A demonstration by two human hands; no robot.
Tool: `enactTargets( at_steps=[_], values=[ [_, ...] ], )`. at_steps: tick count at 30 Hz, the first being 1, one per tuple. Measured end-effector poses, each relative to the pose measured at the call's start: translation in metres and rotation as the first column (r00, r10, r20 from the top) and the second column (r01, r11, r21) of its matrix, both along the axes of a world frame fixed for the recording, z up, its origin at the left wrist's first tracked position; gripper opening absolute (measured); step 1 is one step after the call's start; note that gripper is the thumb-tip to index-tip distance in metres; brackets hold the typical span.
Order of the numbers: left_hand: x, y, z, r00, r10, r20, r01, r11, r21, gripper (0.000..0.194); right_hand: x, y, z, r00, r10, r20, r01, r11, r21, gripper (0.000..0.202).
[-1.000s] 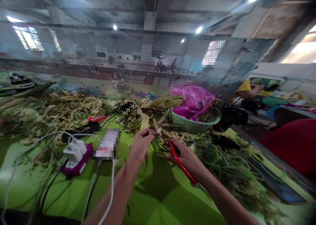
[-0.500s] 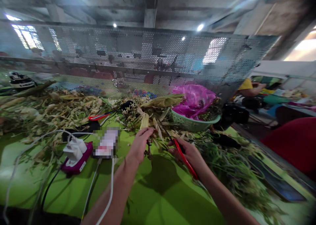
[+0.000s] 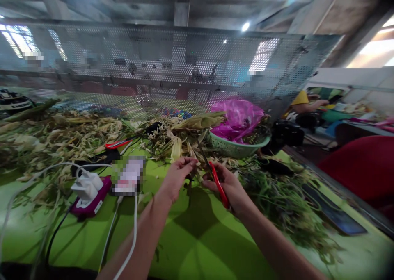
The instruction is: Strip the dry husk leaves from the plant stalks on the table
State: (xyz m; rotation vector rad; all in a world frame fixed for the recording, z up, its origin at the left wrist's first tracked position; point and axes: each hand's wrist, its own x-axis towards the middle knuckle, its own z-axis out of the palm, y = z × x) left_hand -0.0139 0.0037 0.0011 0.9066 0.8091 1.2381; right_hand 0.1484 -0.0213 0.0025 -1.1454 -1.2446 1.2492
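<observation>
Green table [image 3: 191, 241]: bears husks [image 3: 76, 132] and basket [image 3: 237, 148]. Perforated screen [image 3: 147, 67] stands behind. Right hand [image 3: 232, 185]: clasps red tool [image 3: 216, 179]. Left hand [image 3: 176, 175]: fingertips pressed together; contents indistinct.

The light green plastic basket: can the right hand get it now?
Probably, to touch: only low, dry tan plant scraps seem to lie between the right hand and the light green plastic basket. Grabbing may be harder, since that hand holds a red-handled metal tool.
</observation>
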Motion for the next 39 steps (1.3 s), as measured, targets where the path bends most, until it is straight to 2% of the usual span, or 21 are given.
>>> enactTargets(
  at_steps=[4, 8, 13, 17, 21, 32, 36, 39],
  values=[
    [-0.004, 0.000, -0.003, 0.995, -0.088, 0.048, 0.091, 0.995, -0.053, 0.039, 0.004, -0.002, 0.002, 0.996, -0.051, -0.067, 0.052, 0.999, 0.013, 0.052],
    [-0.004, -0.001, 0.001, 0.995, -0.099, -0.006, 0.099, 0.994, -0.041, 0.032, 0.007, -0.002, 0.003, 0.989, -0.070, -0.134, 0.071, 0.998, -0.001, 0.051],
    [0.001, 0.000, 0.003, 0.992, -0.069, -0.106, 0.073, 0.997, 0.035, 0.026, 0.009, -0.002, 0.002, 0.993, -0.086, -0.077, 0.090, 0.995, 0.050, 0.048],
    [0.005, 0.001, -0.001, 0.993, -0.035, -0.114, 0.041, 0.998, 0.051, 0.023, 0.005, 0.000, 0.003, 0.990, -0.142, 0.017, 0.138, 0.978, 0.155, 0.054],
    [0.009, 0.000, -0.005, 0.992, -0.072, -0.100, 0.077, 0.996, 0.041, 0.026, 0.001, 0.001, 0.004, 0.986, -0.165, 0.037, 0.154, 0.968, 0.200, 0.051],
    [0.007, -0.003, 0.002, 0.966, -0.222, -0.136, 0.230, 0.972, 0.047, 0.026, 0.005, 0.002, 0.008, 0.995, -0.097, -0.033, 0.099, 0.991, 0.092, 0.052],
    [0.008, -0.003, -0.002, 0.970, -0.194, -0.146, 0.200, 0.979, 0.030, 0.023, 0.007, 0.003, 0.006, 0.993, -0.111, -0.038, 0.115, 0.987, 0.113, 0.051],
    [0.007, -0.002, -0.002, 0.988, -0.110, -0.111, 0.108, 0.994, -0.027, 0.021, 0.008, 0.005, 0.004, 0.991, -0.135, 0.009, 0.132, 0.981, 0.144, 0.051]
  ],
)
